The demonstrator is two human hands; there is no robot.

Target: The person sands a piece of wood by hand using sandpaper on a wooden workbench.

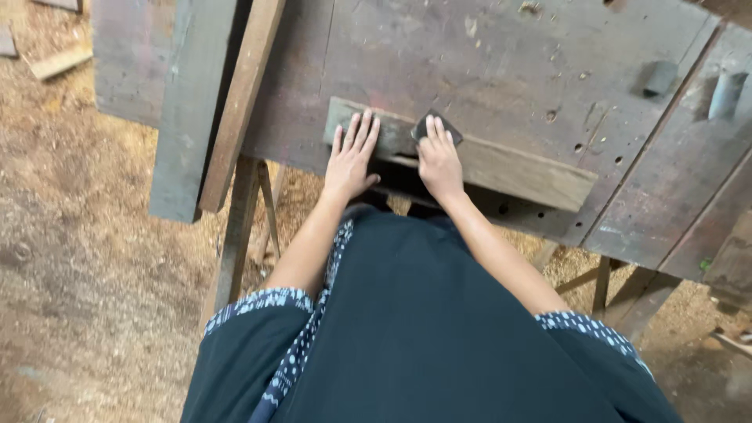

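A long grey-brown wooden plank [517,168] lies across the near part of a worn wooden workbench [501,63]. My left hand [352,157] rests flat on the plank's left end, fingers spread and pressing down. My right hand [439,160] lies on the plank just right of it, fingers pressed over a small dark sanding pad [437,123] whose top corner shows beyond my fingertips. The two hands are close but apart.
Two loose boards [235,102] lean over the bench's left edge. Small dark pegs [662,77] stand on the bench at the far right. The bench legs [235,243] stand on a floor covered in sawdust [78,235], with scrap wood [59,63] at top left.
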